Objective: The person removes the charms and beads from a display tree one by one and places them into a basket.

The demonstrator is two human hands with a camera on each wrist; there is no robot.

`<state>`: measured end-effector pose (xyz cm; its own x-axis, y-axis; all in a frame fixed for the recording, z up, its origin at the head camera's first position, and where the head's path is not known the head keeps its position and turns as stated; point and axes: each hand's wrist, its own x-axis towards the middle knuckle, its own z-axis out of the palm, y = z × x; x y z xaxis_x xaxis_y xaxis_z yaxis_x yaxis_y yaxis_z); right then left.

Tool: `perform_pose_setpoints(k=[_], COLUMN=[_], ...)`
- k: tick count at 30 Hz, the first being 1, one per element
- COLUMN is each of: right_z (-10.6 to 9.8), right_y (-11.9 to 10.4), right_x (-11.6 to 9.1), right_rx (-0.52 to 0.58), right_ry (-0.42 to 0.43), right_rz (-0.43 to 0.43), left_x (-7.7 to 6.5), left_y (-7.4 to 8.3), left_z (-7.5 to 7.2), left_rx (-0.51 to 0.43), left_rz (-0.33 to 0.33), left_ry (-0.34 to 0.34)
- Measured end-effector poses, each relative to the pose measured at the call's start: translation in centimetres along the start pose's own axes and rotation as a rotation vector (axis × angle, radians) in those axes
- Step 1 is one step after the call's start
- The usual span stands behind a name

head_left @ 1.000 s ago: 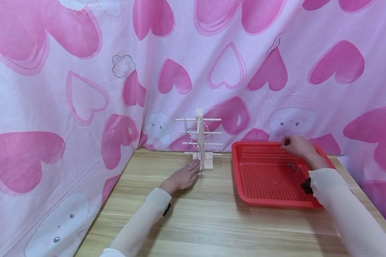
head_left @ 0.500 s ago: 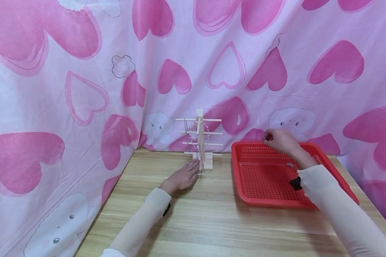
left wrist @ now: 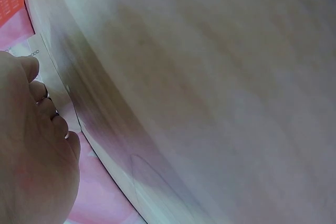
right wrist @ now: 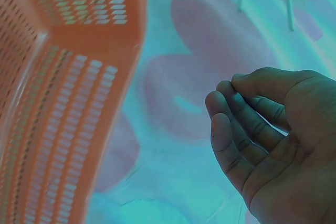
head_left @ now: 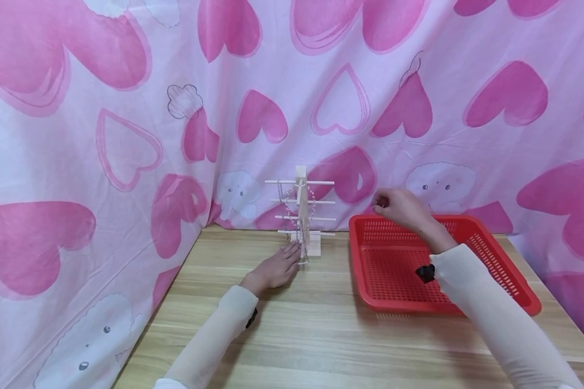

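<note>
In the head view, a wooden jewellery stand (head_left: 300, 173) with several crossbars stands at the back of the table. A beaded necklace (head_left: 313, 195) loops over its upper part, a short chain (head_left: 279, 190) hangs from the top left bar, and more chains dangle down the front. My left hand (head_left: 277, 268), fingers extended, touches the stand's base. My right hand (head_left: 401, 208) is above the red plastic basket (head_left: 359, 281), at its back left. Its curled fingertips (right wrist: 215, 100) meet near the thumb; whether they pinch something small cannot be made out.
The wooden table (head_left: 292, 340) meets a pink heart-patterned cloth (head_left: 263, 116) at the back and left. The basket takes up the table's right side, and my right forearm crosses over it, hiding part of its inside.
My right hand has moved left from over the basket's back right towards the stand. The small jewellery piece seen in the basket is now hidden behind my forearm. My left hand stays put.
</note>
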<state>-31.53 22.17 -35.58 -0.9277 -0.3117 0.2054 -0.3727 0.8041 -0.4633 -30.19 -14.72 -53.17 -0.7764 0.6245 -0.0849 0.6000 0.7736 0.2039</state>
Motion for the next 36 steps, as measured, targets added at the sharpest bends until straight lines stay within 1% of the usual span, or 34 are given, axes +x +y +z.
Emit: perform_pose_setpoints(k=[6, 11, 18, 20, 25, 30, 36], right_z=[0.7, 1.5, 2.9, 3.3, 4.3, 5.1, 6.2], right_y=[-2.4, -4.5, -6.7, -7.3, -8.3, -9.1, -10.1], right_x=[0.6, 0.9, 1.1, 1.2, 1.4, 1.6, 1.8], right_rx=[0.035, 0.058, 0.078, 0.089, 0.114, 0.146, 0.168], right_ry=[0.028, 0.007, 0.017, 0.01, -0.003, 0.009, -0.004], right_rz=[-0.058, -0.073, -0.138, -0.143, -0.159, -0.18, -0.207], left_x=[-0.1, -0.1, 0.0, -0.1, -0.2, -0.3, -0.1], left_y=[0.1, 0.2, 0.2, 0.3, 0.4, 0.4, 0.3], left_z=[0.0, -0.1, -0.1, -0.2, -0.2, -0.3, -0.2], left_rx=[0.012, -0.003, -0.006, -0.007, -0.001, -0.004, -0.027], left_rz=[0.001, 0.006, 0.019, 0.019, 0.015, 0.012, 0.014], left_ry=[0.002, 0.003, 0.015, 0.016, 0.016, 0.015, 0.019])
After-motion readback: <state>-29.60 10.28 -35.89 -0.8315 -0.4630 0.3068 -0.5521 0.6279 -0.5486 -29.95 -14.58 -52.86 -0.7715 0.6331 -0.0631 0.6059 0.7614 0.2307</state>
